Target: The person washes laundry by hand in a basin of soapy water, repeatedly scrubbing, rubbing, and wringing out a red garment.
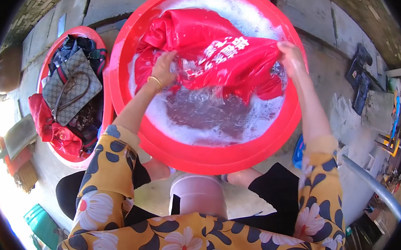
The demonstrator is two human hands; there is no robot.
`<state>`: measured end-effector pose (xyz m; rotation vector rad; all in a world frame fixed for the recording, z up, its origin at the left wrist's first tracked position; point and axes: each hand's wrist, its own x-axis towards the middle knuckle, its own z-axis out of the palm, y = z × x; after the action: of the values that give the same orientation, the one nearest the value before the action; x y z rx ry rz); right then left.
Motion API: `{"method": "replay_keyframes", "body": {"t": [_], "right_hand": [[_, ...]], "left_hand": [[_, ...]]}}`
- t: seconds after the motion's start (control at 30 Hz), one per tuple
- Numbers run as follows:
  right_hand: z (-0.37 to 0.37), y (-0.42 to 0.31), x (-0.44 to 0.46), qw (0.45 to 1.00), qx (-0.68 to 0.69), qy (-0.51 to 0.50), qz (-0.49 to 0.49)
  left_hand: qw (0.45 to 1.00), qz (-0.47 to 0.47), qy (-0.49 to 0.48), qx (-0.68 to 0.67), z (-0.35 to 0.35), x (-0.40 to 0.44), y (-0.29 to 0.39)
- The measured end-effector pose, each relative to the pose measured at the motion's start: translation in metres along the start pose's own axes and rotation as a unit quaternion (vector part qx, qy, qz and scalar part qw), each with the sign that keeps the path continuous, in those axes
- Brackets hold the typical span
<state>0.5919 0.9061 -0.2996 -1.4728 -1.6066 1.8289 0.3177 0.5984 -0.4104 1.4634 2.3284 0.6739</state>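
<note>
A large red basin (193, 158) holds foamy, cloudy water. In it lies a wet red cloth (193, 29) with white printed characters, partly above the water. My right hand (290, 58) pinches the cloth's edge at the right side of the basin, lifting that part. My left hand (165, 69), with a gold bracelet at the wrist, is at the cloth's left part, just above the water, its fingers apart.
A smaller red tub (101, 118) with a patterned bag (73, 86) and red and dark items stands at the left. A metal pipe (373, 183) crosses the right side. A green bucket (42, 223) is at the lower left.
</note>
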Motion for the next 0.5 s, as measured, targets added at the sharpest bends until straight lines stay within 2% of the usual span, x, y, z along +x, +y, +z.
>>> {"method": "replay_keyframes", "body": {"t": [0.03, 0.07, 0.1, 0.13, 0.17, 0.2, 0.23, 0.27, 0.3, 0.37, 0.4, 0.43, 0.47, 0.5], "right_hand": [[-0.011, 0.01, 0.017, 0.994, -0.069, 0.09, -0.002], [-0.017, 0.027, 0.032, 0.956, -0.231, 0.159, -0.08], [-0.009, 0.021, 0.025, 0.883, -0.385, 0.22, -0.155], [0.003, 0.025, 0.008, 0.916, -0.306, 0.215, -0.143], [0.012, 0.046, 0.011, 0.888, -0.355, 0.206, -0.207], [0.021, 0.063, 0.003, 0.875, -0.346, 0.153, -0.301], [0.043, 0.071, -0.01, 0.917, -0.295, 0.125, -0.239], [0.063, 0.074, -0.021, 0.937, -0.237, 0.097, -0.238], [0.074, 0.085, -0.02, 0.937, -0.224, 0.08, -0.257], [0.095, 0.095, -0.005, 0.922, -0.228, 0.163, -0.265], [0.1, 0.095, 0.005, 0.922, -0.228, 0.163, -0.267], [0.105, 0.093, 0.016, 0.914, -0.286, 0.189, -0.217], [0.107, 0.095, 0.026, 0.9, -0.343, 0.214, -0.165], [0.108, 0.098, 0.033, 0.9, -0.342, 0.213, -0.164]], "left_hand": [[0.997, 0.004, 0.054, 0.046, 0.0, 0.009, -0.001], [0.998, 0.007, 0.054, 0.042, -0.005, 0.016, 0.009], [0.998, -0.043, 0.034, 0.029, -0.015, 0.022, 0.021], [0.995, -0.095, 0.012, 0.016, -0.017, 0.022, 0.029], [0.995, -0.094, 0.01, 0.014, -0.009, 0.018, 0.033], [1.0, -0.025, -0.008, -0.003, 0.001, 0.013, 0.034], [0.998, 0.045, -0.026, -0.021, 0.008, 0.01, 0.038], [0.998, 0.046, -0.026, -0.02, 0.014, 0.007, 0.046], [0.997, 0.056, -0.047, -0.001, 0.023, 0.003, 0.058], [0.995, 0.067, -0.066, 0.017, 0.038, 0.002, 0.078], [0.994, 0.06, -0.059, 0.07, 0.046, 0.003, 0.085], [0.99, 0.053, -0.051, 0.124, 0.052, 0.006, 0.089], [0.985, 0.035, -0.086, 0.143, 0.057, 0.012, 0.09], [0.985, 0.035, -0.087, 0.144, 0.061, 0.018, 0.088]]}}
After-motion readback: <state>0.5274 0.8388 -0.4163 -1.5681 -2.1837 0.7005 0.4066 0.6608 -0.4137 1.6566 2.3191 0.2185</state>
